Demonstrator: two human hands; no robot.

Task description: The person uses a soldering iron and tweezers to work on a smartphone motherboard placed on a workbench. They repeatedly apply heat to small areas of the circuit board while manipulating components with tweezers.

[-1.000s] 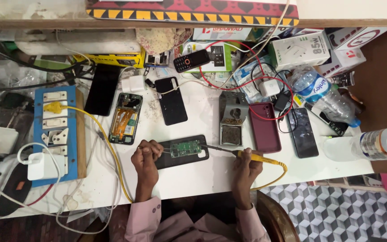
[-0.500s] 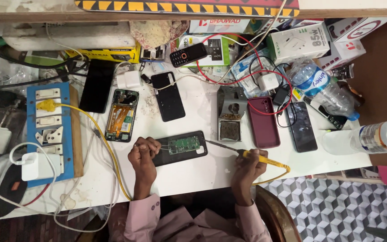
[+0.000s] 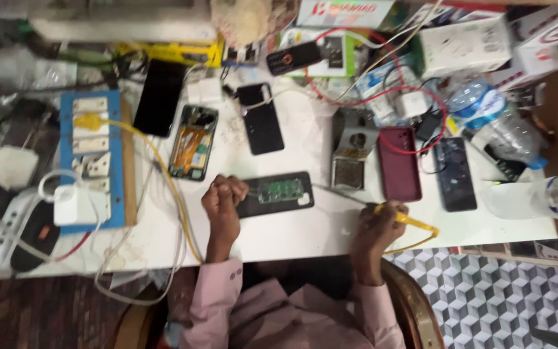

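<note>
The opened phone [image 3: 274, 193], its green circuit board up, lies flat on the white table [image 3: 279, 232] before the person, the left hand [image 3: 223, 197] fisted against its end to steady it while the right hand [image 3: 377, 223] grips a yellow-handled soldering iron [image 3: 395, 216] tightly, tip toward the phone.

Blue socket board [image 3: 92, 161], maroon phone case [image 3: 400, 163] — water bottle [image 3: 495, 123].

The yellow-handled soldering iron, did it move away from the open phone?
No. The yellow-handled soldering iron stays in the right hand, tip toward the opened black phone.
</note>
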